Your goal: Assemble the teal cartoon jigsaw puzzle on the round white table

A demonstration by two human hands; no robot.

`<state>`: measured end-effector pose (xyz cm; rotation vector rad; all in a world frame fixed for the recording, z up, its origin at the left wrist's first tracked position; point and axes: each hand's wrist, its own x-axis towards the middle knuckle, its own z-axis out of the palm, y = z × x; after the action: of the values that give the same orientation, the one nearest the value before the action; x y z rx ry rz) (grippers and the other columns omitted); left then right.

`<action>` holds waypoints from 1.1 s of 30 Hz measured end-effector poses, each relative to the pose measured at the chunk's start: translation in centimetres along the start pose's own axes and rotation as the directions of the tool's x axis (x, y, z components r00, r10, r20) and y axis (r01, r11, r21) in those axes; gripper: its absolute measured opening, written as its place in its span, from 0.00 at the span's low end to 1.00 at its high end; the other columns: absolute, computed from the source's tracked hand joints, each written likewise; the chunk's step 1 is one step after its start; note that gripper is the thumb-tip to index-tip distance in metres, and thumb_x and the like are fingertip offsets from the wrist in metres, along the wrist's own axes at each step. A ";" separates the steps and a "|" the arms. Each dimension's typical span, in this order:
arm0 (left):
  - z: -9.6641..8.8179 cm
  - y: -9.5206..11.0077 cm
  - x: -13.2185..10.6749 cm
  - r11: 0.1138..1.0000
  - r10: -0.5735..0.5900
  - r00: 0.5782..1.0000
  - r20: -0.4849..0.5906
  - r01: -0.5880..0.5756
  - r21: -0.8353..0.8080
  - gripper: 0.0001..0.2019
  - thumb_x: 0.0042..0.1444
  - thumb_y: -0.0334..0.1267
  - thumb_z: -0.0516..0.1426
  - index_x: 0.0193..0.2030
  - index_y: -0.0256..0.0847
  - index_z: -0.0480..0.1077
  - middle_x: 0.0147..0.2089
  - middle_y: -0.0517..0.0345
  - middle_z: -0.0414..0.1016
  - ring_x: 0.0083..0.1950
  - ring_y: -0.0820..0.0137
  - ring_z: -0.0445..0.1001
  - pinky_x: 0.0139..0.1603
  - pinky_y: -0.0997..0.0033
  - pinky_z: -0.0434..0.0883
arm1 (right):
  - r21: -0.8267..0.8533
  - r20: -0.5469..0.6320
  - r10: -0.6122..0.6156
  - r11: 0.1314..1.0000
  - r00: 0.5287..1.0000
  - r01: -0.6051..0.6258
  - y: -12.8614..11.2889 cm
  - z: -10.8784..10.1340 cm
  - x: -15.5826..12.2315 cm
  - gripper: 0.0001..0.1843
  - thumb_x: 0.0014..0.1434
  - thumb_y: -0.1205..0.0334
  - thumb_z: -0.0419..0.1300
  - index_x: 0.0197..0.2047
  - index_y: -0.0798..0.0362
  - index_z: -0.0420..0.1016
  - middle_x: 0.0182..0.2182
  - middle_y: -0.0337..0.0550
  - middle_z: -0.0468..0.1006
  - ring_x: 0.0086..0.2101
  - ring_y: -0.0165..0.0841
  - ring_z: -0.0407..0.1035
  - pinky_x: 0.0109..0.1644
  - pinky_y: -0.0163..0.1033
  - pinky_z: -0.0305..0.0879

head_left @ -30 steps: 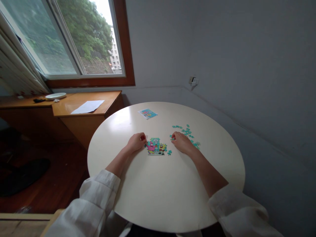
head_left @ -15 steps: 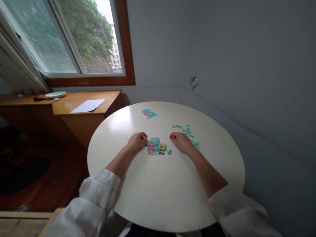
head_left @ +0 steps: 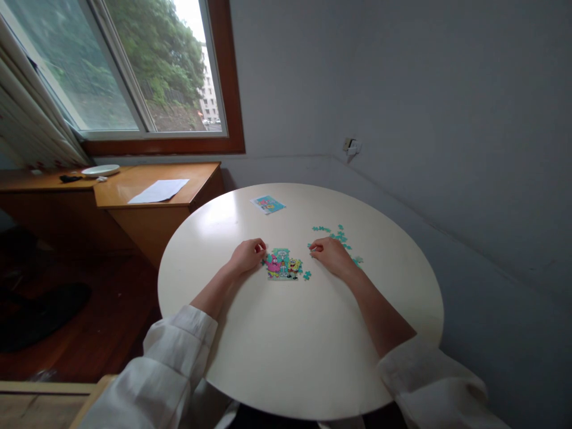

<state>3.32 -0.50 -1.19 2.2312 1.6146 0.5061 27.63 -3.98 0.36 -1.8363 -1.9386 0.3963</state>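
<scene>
A partly assembled cartoon jigsaw puzzle [head_left: 282, 266] lies flat on the round white table [head_left: 286, 345]. My left hand [head_left: 248, 255] rests by its upper left edge, thumb and fingers curled together in a pinch; anything between them is too small to make out. To the right of the puzzle, my right hand [head_left: 329, 255] pinches a small green puzzle piece [head_left: 310, 245] just above or on the tabletop. One loose piece [head_left: 307, 275] lies at the puzzle's lower right. More loose green pieces [head_left: 341, 236] are scattered behind my right hand, which partly covers them.
A picture card [head_left: 269, 204] in matching colours lies toward the table's far side. Beyond the table's left edge is a wooden desk [head_left: 203, 179] with a white sheet of paper [head_left: 159, 190] and a white plate [head_left: 100, 171]. A wall stands behind and to the right.
My right hand has shifted slightly to the right and turned a little, the puzzle piece still at its fingertips. My left hand and the assembled puzzle look the same.
</scene>
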 end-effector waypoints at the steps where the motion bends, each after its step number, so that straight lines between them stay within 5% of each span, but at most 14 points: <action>1: 0.0 0.0 0.0 1.000 0.000 1.000 0.000 0.000 0.002 0.10 0.50 0.36 0.52 0.37 0.41 0.72 0.34 0.57 0.75 0.32 0.71 0.70 0.30 0.75 0.63 | 0.015 0.010 0.005 1.000 1.000 -0.005 0.0 0.0 0.0 0.07 0.48 0.68 0.60 0.33 0.54 0.78 0.27 0.42 0.78 0.30 0.30 0.71 0.34 0.32 0.61; 19: 0.0 -0.1 0.0 1.000 0.008 1.000 -0.001 -0.008 -0.001 0.09 0.51 0.35 0.52 0.36 0.41 0.72 0.34 0.57 0.75 0.31 0.71 0.70 0.29 0.75 0.62 | 0.077 0.024 -0.011 0.997 1.000 0.009 0.3 -0.2 -0.1 0.01 0.48 0.69 0.61 0.26 0.56 0.74 0.26 0.43 0.77 0.29 0.30 0.70 0.32 0.32 0.60; 27: 0.1 -0.2 0.0 1.000 0.014 1.000 -0.006 -0.014 0.002 0.09 0.50 0.35 0.52 0.36 0.41 0.72 0.34 0.58 0.75 0.31 0.72 0.69 0.29 0.76 0.62 | 0.439 0.215 0.008 0.892 0.977 -0.104 0.2 0.1 -0.1 0.02 0.47 0.73 0.59 0.27 0.59 0.73 0.17 0.39 0.74 0.20 0.27 0.68 0.26 0.30 0.60; 33: 0.2 -0.3 0.1 1.000 0.013 1.000 -0.007 -0.013 0.007 0.09 0.50 0.36 0.52 0.37 0.41 0.72 0.34 0.58 0.75 0.31 0.71 0.70 0.29 0.76 0.62 | 0.498 0.327 0.048 0.840 0.944 -0.215 -1.1 -0.4 -0.7 0.04 0.48 0.74 0.59 0.24 0.60 0.72 0.14 0.39 0.73 0.17 0.25 0.65 0.21 0.29 0.57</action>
<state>3.22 -0.29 -1.47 2.2490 1.6092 0.5130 26.90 -4.79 1.18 -1.6025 -1.6457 1.1949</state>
